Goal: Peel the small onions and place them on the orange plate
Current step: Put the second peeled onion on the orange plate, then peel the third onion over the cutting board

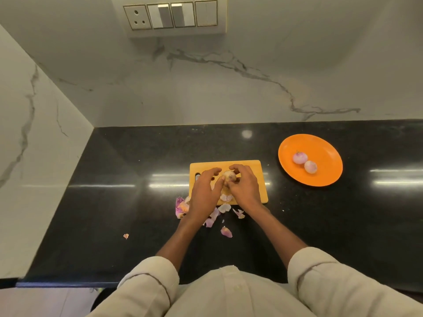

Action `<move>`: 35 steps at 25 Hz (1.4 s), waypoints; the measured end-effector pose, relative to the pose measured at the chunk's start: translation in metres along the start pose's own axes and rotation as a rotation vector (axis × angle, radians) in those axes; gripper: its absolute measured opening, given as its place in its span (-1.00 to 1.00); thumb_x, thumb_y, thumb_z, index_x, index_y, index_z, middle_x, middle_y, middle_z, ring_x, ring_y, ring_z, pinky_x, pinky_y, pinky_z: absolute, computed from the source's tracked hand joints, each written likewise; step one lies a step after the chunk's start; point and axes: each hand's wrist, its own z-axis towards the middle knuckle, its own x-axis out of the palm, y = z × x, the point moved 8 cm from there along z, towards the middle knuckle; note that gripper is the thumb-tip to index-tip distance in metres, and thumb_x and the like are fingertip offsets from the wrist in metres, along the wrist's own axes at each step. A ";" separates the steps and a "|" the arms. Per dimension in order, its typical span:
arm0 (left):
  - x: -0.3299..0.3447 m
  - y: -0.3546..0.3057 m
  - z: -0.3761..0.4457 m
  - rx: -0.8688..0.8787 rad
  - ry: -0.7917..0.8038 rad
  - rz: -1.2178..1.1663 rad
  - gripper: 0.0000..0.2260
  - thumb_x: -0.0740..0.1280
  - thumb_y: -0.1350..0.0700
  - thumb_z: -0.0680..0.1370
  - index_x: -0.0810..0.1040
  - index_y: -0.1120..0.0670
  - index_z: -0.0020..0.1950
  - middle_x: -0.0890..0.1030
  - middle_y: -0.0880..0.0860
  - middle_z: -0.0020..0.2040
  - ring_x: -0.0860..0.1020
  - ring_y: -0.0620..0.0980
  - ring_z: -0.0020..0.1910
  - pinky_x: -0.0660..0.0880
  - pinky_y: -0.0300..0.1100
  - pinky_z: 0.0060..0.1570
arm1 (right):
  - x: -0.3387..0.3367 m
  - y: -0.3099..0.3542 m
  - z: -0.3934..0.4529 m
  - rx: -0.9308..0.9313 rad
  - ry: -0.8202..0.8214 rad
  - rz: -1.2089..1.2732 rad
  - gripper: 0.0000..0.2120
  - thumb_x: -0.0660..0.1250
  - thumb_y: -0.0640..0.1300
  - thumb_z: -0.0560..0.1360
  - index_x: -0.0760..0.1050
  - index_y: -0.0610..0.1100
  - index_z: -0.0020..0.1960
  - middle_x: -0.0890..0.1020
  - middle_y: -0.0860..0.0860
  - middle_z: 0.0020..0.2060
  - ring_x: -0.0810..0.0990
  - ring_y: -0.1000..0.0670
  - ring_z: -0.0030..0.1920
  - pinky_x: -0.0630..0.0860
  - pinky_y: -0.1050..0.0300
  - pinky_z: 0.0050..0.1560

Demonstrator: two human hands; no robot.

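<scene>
A small onion (pixel 230 175) with pale, partly stripped skin is held over the yellow cutting board (pixel 256 167). My right hand (pixel 243 187) grips it from the right, fingers curled over its top. My left hand (pixel 204 191) pinches at its left side with thumb and fingertips. Two peeled pinkish onions (pixel 299 157) (pixel 310 167) lie on the orange plate (pixel 320 147) at the right.
Loose pink and white onion peels (pixel 180 207) are scattered on the black countertop (pixel 114 202) at the board's near edge, and one stray piece (pixel 126 236) lies further left. Marble walls close off the back and left. A switch panel (pixel 170 16) hangs above.
</scene>
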 end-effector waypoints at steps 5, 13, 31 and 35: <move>0.012 -0.006 -0.002 -0.212 0.065 -0.457 -0.63 0.46 -0.08 0.64 0.60 0.04 0.40 0.73 0.03 0.17 0.76 0.00 0.04 0.70 0.07 0.17 | -0.036 0.017 -0.011 -0.068 -0.037 0.113 -0.61 0.54 -0.24 0.51 0.60 -0.01 0.29 0.58 0.11 0.19 0.63 0.16 0.05 0.65 0.27 -0.01; 0.007 -0.018 -0.026 -0.215 -0.063 -0.628 -0.86 0.43 0.12 0.68 0.63 0.19 0.15 0.78 0.13 -0.01 0.79 0.12 -0.06 0.74 0.13 -0.01 | -0.052 0.031 -0.027 -0.128 0.043 0.161 -0.58 0.60 -0.22 0.46 0.61 0.04 0.24 0.62 0.19 0.17 0.61 0.20 0.10 0.53 0.38 -0.07; -0.013 -0.025 -0.034 -0.185 -0.050 -0.488 -0.87 0.32 0.21 0.72 0.65 0.17 0.03 0.72 0.12 -0.05 0.73 0.04 -0.07 0.70 -0.12 -0.07 | -0.026 0.026 -0.041 0.204 0.375 0.601 -0.77 0.22 -0.13 0.73 0.64 -0.06 0.26 0.72 -0.08 0.10 0.70 -0.08 0.07 0.65 0.17 -0.12; -0.010 -0.022 -0.036 -0.273 -0.026 -0.709 -0.78 0.25 0.31 0.73 0.62 0.17 -0.05 0.71 0.05 -0.10 0.71 0.07 -0.04 0.70 -0.11 -0.03 | -0.023 0.033 -0.041 0.221 0.450 0.674 -0.73 0.15 -0.17 0.76 0.64 -0.11 0.22 0.70 -0.22 0.11 0.67 -0.14 0.01 0.63 0.07 -0.08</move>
